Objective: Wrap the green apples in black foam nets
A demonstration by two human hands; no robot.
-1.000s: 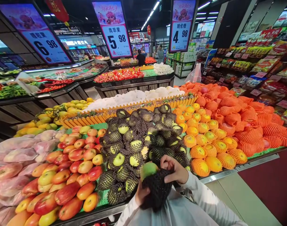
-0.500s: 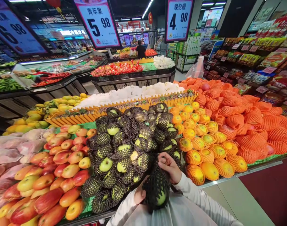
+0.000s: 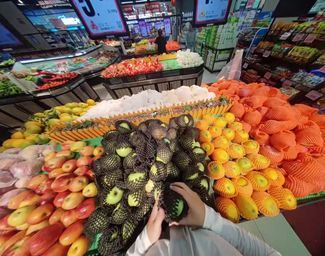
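Observation:
Between my two hands is a green apple (image 3: 175,206) in a black foam net, held in front of my body at the front of the display. My left hand (image 3: 155,220) presses on its left side. Curled over its top and right side is my right hand (image 3: 193,206), fingers partly hidden behind the fruit. Just beyond lies a heap of green apples (image 3: 137,176) in the same black nets, some with bare green skin showing. One apple (image 3: 114,195) in the heap sits mostly out of its net.
Red-yellow apples (image 3: 71,181) lie to the left, with bagged pink fruit (image 3: 7,167) beyond. Oranges (image 3: 242,185) in orange nets are on the right, beside orange-wrapped fruit (image 3: 279,121). A low yellow fence (image 3: 141,119) runs behind. Price screens (image 3: 100,17) hang overhead.
The netted apple has been raised and turned upward. My right hand has gone from pinching the net's top to wrapping round the fruit. The view has tilted down.

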